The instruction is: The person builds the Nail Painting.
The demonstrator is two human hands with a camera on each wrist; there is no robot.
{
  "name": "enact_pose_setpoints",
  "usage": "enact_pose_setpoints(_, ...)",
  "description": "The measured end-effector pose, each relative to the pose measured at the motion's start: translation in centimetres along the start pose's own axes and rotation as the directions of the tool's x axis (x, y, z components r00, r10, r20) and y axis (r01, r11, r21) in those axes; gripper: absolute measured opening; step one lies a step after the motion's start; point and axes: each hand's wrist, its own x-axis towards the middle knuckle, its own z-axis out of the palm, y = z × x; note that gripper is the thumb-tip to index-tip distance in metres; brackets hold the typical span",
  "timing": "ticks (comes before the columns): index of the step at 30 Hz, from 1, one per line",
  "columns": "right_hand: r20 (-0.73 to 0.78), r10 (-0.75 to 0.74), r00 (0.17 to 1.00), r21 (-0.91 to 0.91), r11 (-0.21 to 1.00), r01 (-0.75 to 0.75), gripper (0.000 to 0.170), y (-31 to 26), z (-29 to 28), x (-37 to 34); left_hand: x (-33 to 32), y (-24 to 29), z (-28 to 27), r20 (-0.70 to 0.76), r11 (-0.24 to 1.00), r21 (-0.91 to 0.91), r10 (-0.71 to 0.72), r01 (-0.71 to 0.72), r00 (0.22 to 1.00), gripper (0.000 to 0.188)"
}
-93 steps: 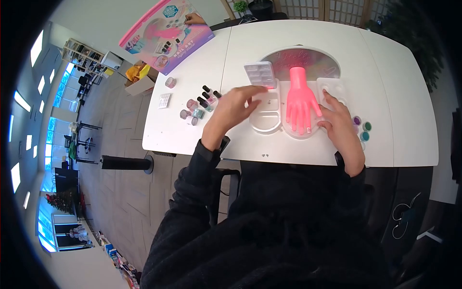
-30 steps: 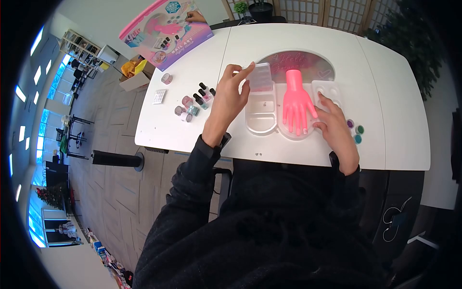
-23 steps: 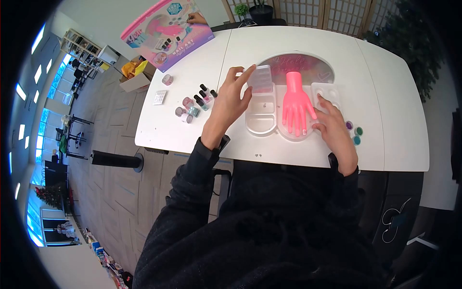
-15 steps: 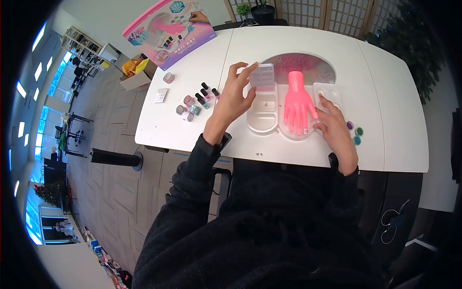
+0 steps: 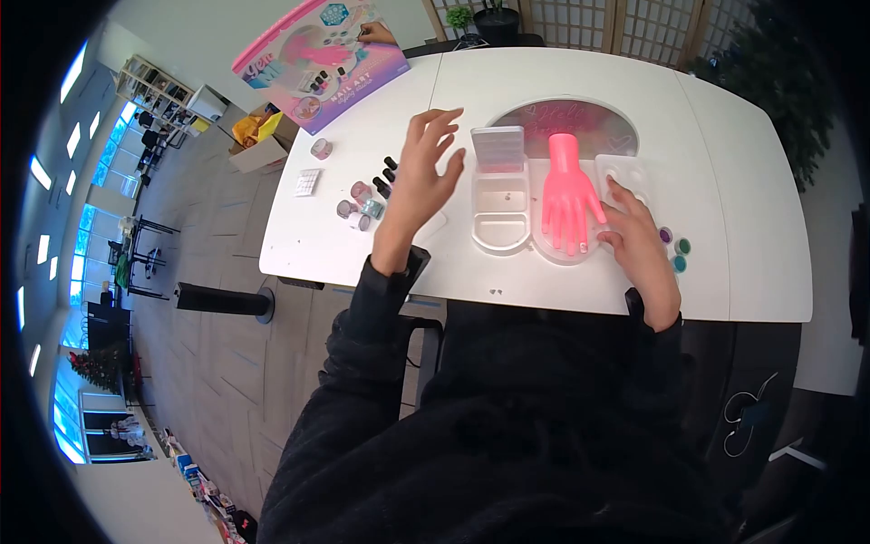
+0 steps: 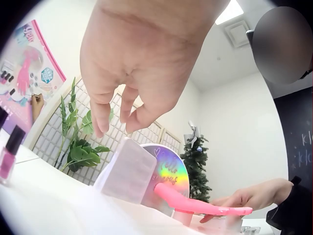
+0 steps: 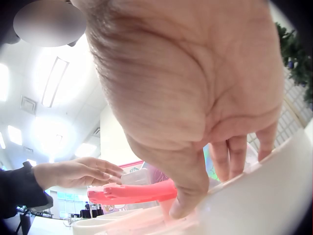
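A pink plastic hand model (image 5: 567, 195) lies palm down on a white nail-art station, pointing toward the person. The left hand (image 5: 424, 172) hovers left of the station with loosely bent fingers and nothing in them. Beside it, a clear compartment lid (image 5: 498, 148) stands raised behind the white left tray (image 5: 501, 228), which has small specks inside. The right hand (image 5: 639, 249) rests on the station's right tray (image 5: 632, 172), fingers along its edge and thumb near the hand model (image 7: 132, 192) in the right wrist view.
A half-round mirror (image 5: 580, 122) stands behind the hand model. To the left are black-capped nail polish bottles (image 5: 384, 186), several small glitter jars (image 5: 359, 208), a white square sheet (image 5: 307, 182) and the printed box (image 5: 322, 68). Small coloured pots (image 5: 680, 252) sit at the right.
The left hand held the clear lid's upper left corner, then let go and moved left, away from it. The lid stays standing. The right hand stays on the right tray.
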Motion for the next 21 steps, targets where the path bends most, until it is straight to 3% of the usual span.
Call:
enact_pose_setpoints(7,0.013,-0.004,1.0,-0.018,1.0,0.004,0.042,0.1,0.0,0.0,-0.8,0.8,-2.0,-0.006,0.987,-0.036,-0.157,0.156,0.988,0.045)
enact_pose_setpoints(9,0.018,-0.001,1.0,-0.009,1.0,0.001,0.042,0.0,0.1,0.1,-1.2,-0.5,-1.8,0.168,0.993,0.021,-0.121,0.119,0.978,0.045)
enact_pose_setpoints(10,0.011,0.004,1.0,-0.006,1.0,-0.003,0.041,-0.1,0.1,0.1,-1.4,-0.6,-1.6,0.165,0.993,0.021,-0.121,0.119,0.979,0.045)
enact_pose_setpoints(12,0.001,0.01,1.0,-0.007,1.0,-0.01,0.041,0.0,0.1,0.0,-1.4,-0.8,-0.9,0.327,0.984,0.159,-0.131,0.082,0.936,0.046)
enact_pose_setpoints(17,0.005,-0.019,1.0,-0.02,1.0,0.019,0.04,0.3,0.1,0.0,-0.1,-1.4,1.1,0.127,0.998,0.028,-0.064,0.061,0.99,0.022)
enact_pose_setpoints(21,-0.001,-0.003,1.0,-0.019,1.0,0.003,0.038,0.0,0.1,0.0,1.0,-0.6,1.0,-0.034,0.992,-0.025,-0.124,0.123,0.992,0.023)
